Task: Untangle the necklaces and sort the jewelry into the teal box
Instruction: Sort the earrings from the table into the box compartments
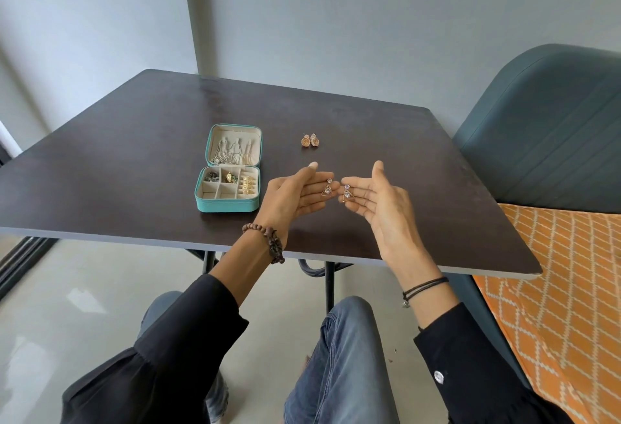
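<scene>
The teal box (228, 206) is lying open on the table (134, 141), with its lid panel tilted back. The necklaces (228, 149) are hanging in separate strands on that lid panel, so untangling is appearing complete as far as this view shows. The rings (248, 185) are sitting in the slots at the right side of the box tray. Small pieces are occupying the rear compartments, and the two front compartments are showing bare lining.

Just right of the box's front corner, the left hand (295, 195) is keeping its fingers straight and thumb raised, carrying one triangle earring (326, 188) on the fingertips. Farther right of the box, the right hand (376, 195) is mirroring this posture and carrying the matching triangle earring (347, 193). Neither hand is curling round its piece.

The round stud earrings (310, 140) are lying on the table, right of the box lid. Judging by this layout, sorting is nearing completion: only these two earring pairs are awaiting placement in the box.
</scene>
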Action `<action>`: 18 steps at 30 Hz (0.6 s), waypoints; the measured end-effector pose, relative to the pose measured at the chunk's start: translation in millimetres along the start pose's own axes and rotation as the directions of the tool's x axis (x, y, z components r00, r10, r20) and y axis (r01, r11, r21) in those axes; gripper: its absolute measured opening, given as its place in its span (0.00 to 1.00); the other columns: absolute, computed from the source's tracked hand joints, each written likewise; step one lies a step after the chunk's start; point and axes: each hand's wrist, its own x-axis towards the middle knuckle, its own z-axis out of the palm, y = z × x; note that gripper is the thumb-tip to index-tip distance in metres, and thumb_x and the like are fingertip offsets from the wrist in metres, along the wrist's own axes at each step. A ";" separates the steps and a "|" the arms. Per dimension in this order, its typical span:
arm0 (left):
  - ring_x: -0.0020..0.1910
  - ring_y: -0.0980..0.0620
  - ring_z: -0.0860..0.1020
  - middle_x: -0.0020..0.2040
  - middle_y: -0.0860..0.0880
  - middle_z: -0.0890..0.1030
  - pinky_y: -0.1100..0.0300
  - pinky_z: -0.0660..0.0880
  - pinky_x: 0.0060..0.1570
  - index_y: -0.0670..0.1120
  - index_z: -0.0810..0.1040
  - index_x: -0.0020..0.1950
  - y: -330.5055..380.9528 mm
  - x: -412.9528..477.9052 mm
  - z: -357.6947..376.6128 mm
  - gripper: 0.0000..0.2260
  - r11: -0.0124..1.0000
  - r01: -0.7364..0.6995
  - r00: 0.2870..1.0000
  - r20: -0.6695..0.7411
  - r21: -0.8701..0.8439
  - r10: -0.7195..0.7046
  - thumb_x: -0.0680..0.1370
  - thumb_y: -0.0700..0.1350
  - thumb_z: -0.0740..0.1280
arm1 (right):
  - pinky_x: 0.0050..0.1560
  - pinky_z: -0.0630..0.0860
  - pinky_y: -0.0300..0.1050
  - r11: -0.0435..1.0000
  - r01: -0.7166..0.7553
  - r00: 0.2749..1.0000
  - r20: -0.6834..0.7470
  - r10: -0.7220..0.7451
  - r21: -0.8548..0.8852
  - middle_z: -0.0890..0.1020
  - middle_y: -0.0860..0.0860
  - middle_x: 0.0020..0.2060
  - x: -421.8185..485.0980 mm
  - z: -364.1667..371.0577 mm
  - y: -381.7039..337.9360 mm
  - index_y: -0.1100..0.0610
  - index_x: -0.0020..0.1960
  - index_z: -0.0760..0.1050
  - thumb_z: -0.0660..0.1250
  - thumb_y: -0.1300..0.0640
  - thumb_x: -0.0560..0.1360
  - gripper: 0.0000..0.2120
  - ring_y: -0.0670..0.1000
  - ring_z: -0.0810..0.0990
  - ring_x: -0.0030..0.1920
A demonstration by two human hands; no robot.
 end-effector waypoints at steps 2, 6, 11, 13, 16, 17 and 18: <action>0.52 0.50 0.85 0.51 0.45 0.86 0.57 0.81 0.54 0.42 0.83 0.58 0.4 -1.6 -5.2 0.17 1.000 0.017 1.000 0.007 -0.014 -0.017 0.82 0.53 0.62 | 0.53 0.82 0.43 1.000 -0.002 1.000 0.018 0.002 0.004 0.88 0.56 0.48 -1.4 2.3 0.6 0.63 0.56 0.83 0.53 0.41 0.85 0.29 0.52 0.88 0.49; 0.52 0.51 0.85 0.51 0.45 0.86 0.59 0.80 0.53 0.42 0.83 0.58 5.5 -4.5 -15.9 0.15 1.000 0.011 1.000 0.022 -0.018 -0.010 0.81 0.51 0.65 | 0.52 0.83 0.43 1.000 0.002 0.999 0.035 -0.002 -0.001 0.88 0.55 0.46 -3.9 12.0 -1.7 0.61 0.54 0.84 0.59 0.45 0.85 0.22 0.52 0.88 0.48; 0.53 0.46 0.84 0.49 0.42 0.86 0.61 0.81 0.50 0.40 0.83 0.57 11.6 -3.2 -34.4 0.12 0.982 -0.154 0.987 -0.029 0.106 0.158 0.74 0.40 0.75 | 0.58 0.82 0.46 0.983 0.158 0.981 0.129 -0.146 -0.089 0.88 0.57 0.47 -0.9 33.9 -2.1 0.61 0.55 0.85 0.70 0.63 0.78 0.07 0.53 0.87 0.50; 0.51 0.46 0.85 0.47 0.43 0.86 0.59 0.81 0.50 0.40 0.83 0.56 17.8 -3.7 -45.9 0.12 0.959 -0.206 0.974 -0.055 0.195 0.220 0.74 0.40 0.75 | 0.54 0.81 0.40 0.978 0.180 0.971 0.175 -0.160 -0.103 0.88 0.57 0.47 -2.0 46.0 -5.6 0.63 0.57 0.83 0.71 0.66 0.77 0.09 0.52 0.88 0.49; 0.46 0.48 0.86 0.45 0.45 0.87 0.52 0.82 0.52 0.42 0.84 0.54 27.3 -5.2 -65.5 0.10 0.902 -0.271 0.945 -0.084 0.337 0.315 0.74 0.42 0.75 | 0.46 0.79 0.34 0.972 0.194 0.962 0.222 -0.162 -0.135 0.87 0.57 0.47 -2.9 66.6 -8.5 0.63 0.58 0.82 0.71 0.65 0.77 0.10 0.50 0.88 0.48; 0.44 0.49 0.86 0.44 0.47 0.87 0.52 0.82 0.52 0.44 0.85 0.53 30.0 -6.1 -72.9 0.09 0.879 -0.284 0.934 -0.097 0.384 0.345 0.74 0.43 0.76 | 0.47 0.80 0.35 0.971 0.200 0.958 0.235 -0.165 -0.133 0.87 0.58 0.47 -2.7 74.1 -7.7 0.64 0.58 0.82 0.71 0.66 0.77 0.10 0.51 0.88 0.47; 0.43 0.50 0.86 0.43 0.48 0.87 0.52 0.82 0.52 0.46 0.86 0.52 32.6 -6.9 -80.2 0.08 0.860 -0.290 0.924 -0.112 0.420 0.366 0.73 0.44 0.76 | 0.48 0.81 0.37 0.970 0.205 0.955 0.244 -0.170 -0.128 0.87 0.58 0.47 -2.3 81.4 -6.6 0.64 0.57 0.82 0.72 0.66 0.77 0.10 0.51 0.87 0.46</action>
